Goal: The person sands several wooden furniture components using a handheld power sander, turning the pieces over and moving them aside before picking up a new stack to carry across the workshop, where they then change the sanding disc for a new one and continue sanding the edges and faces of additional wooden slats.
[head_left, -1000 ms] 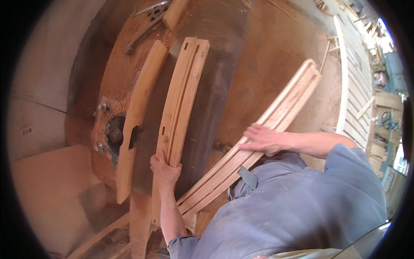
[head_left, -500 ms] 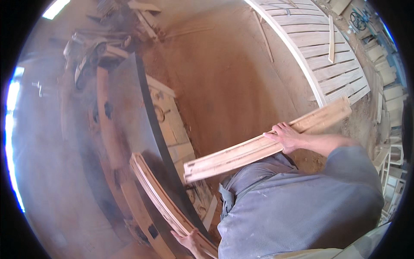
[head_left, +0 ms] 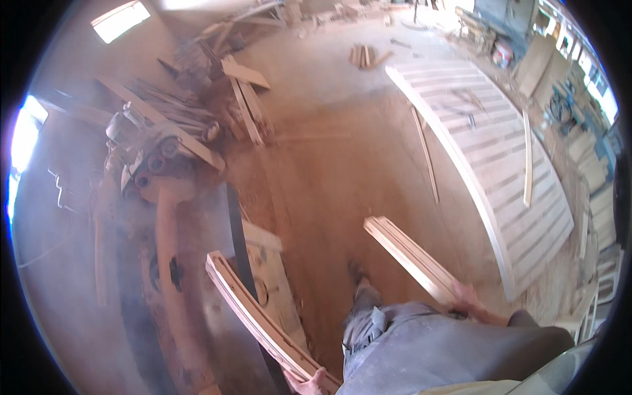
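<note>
My left hand [head_left: 308, 382] is closed around the lower end of a bundle of long, curved wooden strips [head_left: 263, 324], which rises away from me beside a dark machine bench. On my other side, my right hand [head_left: 466, 300] grips a second bundle of pale wooden strips [head_left: 411, 257] near its back end. That bundle points forward and to the left above the dusty floor. Grooves run along both bundles. Fingers and wood partly cover each other, so I cannot count the strips in either bundle.
At the left stands a dusty machine bench [head_left: 236, 230] with a reddish-brown beam [head_left: 172, 230]. Flat boards [head_left: 276, 289] lean beside it. A large slatted wooden panel [head_left: 487, 217] lies to the right. Scrap wood [head_left: 247, 105] is piled far left; blue machinery [head_left: 566, 105] stands far right.
My view has tipped up toward the far floor. The right-hand bundle has swung from crosswise before my body to pointing forward. The left bundle stays in my left hand.
</note>
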`<state>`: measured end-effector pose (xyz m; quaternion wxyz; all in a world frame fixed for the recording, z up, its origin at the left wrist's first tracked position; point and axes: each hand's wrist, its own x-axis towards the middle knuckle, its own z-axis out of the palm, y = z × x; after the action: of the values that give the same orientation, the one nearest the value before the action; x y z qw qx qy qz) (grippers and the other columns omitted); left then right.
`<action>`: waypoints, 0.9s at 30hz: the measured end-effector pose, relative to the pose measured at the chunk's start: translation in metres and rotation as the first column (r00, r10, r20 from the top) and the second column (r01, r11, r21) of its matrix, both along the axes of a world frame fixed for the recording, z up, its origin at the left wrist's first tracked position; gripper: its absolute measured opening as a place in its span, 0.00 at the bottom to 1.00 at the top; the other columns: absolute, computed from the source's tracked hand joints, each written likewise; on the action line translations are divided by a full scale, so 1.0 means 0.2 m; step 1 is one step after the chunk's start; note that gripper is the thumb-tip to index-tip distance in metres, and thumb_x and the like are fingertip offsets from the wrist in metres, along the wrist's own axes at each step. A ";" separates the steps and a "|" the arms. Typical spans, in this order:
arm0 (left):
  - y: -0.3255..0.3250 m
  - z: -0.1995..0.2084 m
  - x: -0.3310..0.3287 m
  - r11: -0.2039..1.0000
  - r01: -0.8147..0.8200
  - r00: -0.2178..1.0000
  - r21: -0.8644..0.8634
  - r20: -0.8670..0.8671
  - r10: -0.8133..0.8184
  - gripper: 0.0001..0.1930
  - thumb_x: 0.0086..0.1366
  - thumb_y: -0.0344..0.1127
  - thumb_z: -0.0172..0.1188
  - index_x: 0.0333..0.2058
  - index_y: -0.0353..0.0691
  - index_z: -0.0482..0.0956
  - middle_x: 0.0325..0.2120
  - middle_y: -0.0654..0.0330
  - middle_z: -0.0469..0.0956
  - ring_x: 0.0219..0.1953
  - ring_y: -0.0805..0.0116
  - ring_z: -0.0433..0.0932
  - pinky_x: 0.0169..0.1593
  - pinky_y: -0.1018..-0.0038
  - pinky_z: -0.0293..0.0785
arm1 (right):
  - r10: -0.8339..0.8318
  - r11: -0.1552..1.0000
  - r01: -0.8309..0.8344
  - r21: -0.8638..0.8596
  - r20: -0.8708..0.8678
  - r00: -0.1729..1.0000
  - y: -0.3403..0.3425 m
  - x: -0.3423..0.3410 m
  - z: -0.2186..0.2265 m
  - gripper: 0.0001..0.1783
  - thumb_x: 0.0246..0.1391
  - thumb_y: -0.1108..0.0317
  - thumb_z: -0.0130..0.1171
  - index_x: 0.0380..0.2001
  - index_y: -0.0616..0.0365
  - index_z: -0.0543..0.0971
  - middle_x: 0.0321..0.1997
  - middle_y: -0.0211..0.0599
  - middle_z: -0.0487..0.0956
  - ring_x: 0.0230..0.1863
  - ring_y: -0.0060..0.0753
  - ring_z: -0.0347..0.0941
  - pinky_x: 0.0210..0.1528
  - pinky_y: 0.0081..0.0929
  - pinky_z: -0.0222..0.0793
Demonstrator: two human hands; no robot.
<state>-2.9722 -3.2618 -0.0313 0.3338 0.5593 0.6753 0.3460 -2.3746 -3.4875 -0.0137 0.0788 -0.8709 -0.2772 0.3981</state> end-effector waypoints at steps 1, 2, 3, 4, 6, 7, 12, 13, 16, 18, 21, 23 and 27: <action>0.21 0.04 0.27 0.998 0.020 0.992 -0.060 0.126 -0.012 0.65 0.37 0.23 0.88 0.75 0.33 0.58 0.65 0.49 0.71 0.62 0.53 0.73 0.67 0.67 0.73 | -0.157 0.987 0.155 0.035 0.065 0.985 -0.08 0.04 0.02 0.57 0.32 0.50 0.82 0.70 0.54 0.72 0.60 0.58 0.78 0.65 0.64 0.70 0.70 0.51 0.66; 0.41 0.28 0.56 0.991 0.039 0.976 -0.128 0.218 -0.011 0.65 0.37 0.23 0.88 0.74 0.33 0.59 0.65 0.48 0.71 0.63 0.53 0.72 0.67 0.67 0.73 | -0.304 0.952 0.298 0.070 0.098 0.948 -0.13 0.03 0.09 0.56 0.33 0.51 0.81 0.69 0.57 0.73 0.59 0.59 0.79 0.65 0.63 0.71 0.68 0.50 0.68; 0.58 0.46 0.80 0.994 0.043 0.949 -0.096 0.316 -0.010 0.65 0.38 0.25 0.88 0.75 0.32 0.58 0.68 0.48 0.69 0.65 0.54 0.70 0.67 0.65 0.71 | -0.333 0.943 0.329 0.051 0.127 0.934 -0.07 0.04 0.21 0.56 0.33 0.53 0.81 0.69 0.58 0.73 0.59 0.61 0.79 0.64 0.61 0.72 0.68 0.48 0.68; 0.74 0.51 0.87 0.989 0.061 0.958 -0.138 0.287 -0.019 0.64 0.40 0.27 0.88 0.75 0.32 0.58 0.69 0.49 0.67 0.66 0.54 0.68 0.70 0.65 0.67 | -0.337 0.942 0.333 0.046 0.149 0.930 0.06 0.10 0.26 0.55 0.32 0.56 0.80 0.69 0.58 0.73 0.58 0.62 0.79 0.64 0.60 0.73 0.68 0.47 0.68; 1.10 0.74 1.25 0.955 -0.005 0.897 -0.297 0.421 0.136 0.68 0.34 0.19 0.79 0.76 0.28 0.48 0.62 0.47 0.73 0.57 0.54 0.77 0.60 0.61 0.79 | -0.360 0.932 0.361 0.035 0.196 0.912 0.27 0.22 0.35 0.55 0.32 0.58 0.80 0.69 0.59 0.72 0.58 0.63 0.80 0.64 0.58 0.74 0.67 0.45 0.69; 1.25 0.75 1.35 0.951 0.021 0.898 -0.307 0.423 0.117 0.68 0.34 0.20 0.78 0.75 0.26 0.48 0.61 0.47 0.74 0.55 0.54 0.78 0.58 0.62 0.80 | -0.377 0.925 0.380 0.028 0.206 0.903 0.38 0.29 0.36 0.55 0.31 0.59 0.79 0.69 0.59 0.72 0.58 0.64 0.80 0.64 0.58 0.75 0.67 0.45 0.69; 1.96 0.59 1.77 0.951 0.207 0.907 -0.228 0.410 -0.099 0.61 0.35 0.23 0.78 0.71 0.24 0.56 0.55 0.50 0.78 0.49 0.57 0.81 0.50 0.63 0.83 | -0.464 0.881 0.473 -0.001 0.195 0.864 0.88 0.64 0.24 0.56 0.30 0.61 0.79 0.69 0.60 0.72 0.58 0.64 0.80 0.64 0.57 0.75 0.67 0.45 0.69; 2.10 0.61 1.88 0.929 0.273 0.892 -0.250 0.428 -0.147 0.59 0.36 0.23 0.77 0.71 0.25 0.57 0.56 0.50 0.78 0.50 0.57 0.81 0.52 0.64 0.82 | -0.480 0.872 0.489 -0.002 0.186 0.857 1.00 0.73 0.19 0.56 0.30 0.61 0.79 0.69 0.60 0.72 0.58 0.65 0.80 0.64 0.57 0.75 0.67 0.45 0.69; 2.54 0.68 2.33 0.875 0.386 0.855 -0.294 0.469 -0.220 0.57 0.39 0.25 0.79 0.70 0.27 0.59 0.59 0.49 0.77 0.56 0.56 0.79 0.59 0.65 0.79 | -0.553 0.829 0.559 0.004 0.150 0.819 1.35 1.00 0.06 0.56 0.29 0.62 0.79 0.69 0.60 0.72 0.58 0.65 0.80 0.63 0.56 0.75 0.66 0.45 0.69; 2.68 0.66 2.32 0.878 0.189 0.950 -0.441 0.309 -0.049 0.58 0.40 0.29 0.82 0.70 0.25 0.58 0.62 0.46 0.75 0.62 0.55 0.76 0.65 0.65 0.75 | -0.498 0.865 0.501 -0.032 0.072 0.864 1.75 1.26 0.06 0.56 0.29 0.63 0.78 0.70 0.60 0.72 0.58 0.65 0.80 0.63 0.56 0.76 0.66 0.45 0.69; 2.93 0.68 2.56 0.889 0.182 0.970 -0.421 0.224 -0.093 0.66 0.34 0.35 0.82 0.73 0.24 0.56 0.65 0.40 0.69 0.67 0.50 0.70 0.70 0.62 0.68 | -0.570 0.820 0.566 -0.084 -0.031 0.821 2.14 1.49 0.02 0.57 0.28 0.64 0.78 0.70 0.60 0.72 0.58 0.66 0.80 0.63 0.55 0.76 0.66 0.45 0.69; 3.11 0.63 2.65 0.925 0.123 0.992 -0.359 0.012 -0.127 0.68 0.33 0.40 0.81 0.74 0.25 0.55 0.65 0.38 0.67 0.67 0.47 0.69 0.71 0.61 0.68 | -0.582 0.813 0.577 -0.082 -0.091 0.808 2.45 1.65 0.05 0.57 0.28 0.65 0.78 0.70 0.60 0.72 0.58 0.66 0.80 0.63 0.55 0.76 0.66 0.45 0.69; 3.43 0.78 3.02 0.877 0.068 0.942 -0.476 -0.259 -0.214 0.67 0.33 0.41 0.81 0.75 0.30 0.57 0.61 0.38 0.69 0.63 0.43 0.73 0.68 0.59 0.72 | -0.603 0.797 0.597 -0.088 -0.113 0.789 2.90 1.99 0.06 0.58 0.27 0.66 0.77 0.70 0.61 0.72 0.58 0.67 0.79 0.63 0.54 0.77 0.66 0.45 0.70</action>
<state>-2.3686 -2.5761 0.1242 0.3738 0.5587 0.7379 0.0604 -1.9756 -2.9078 -0.0022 0.1989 -0.8863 0.0291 0.4171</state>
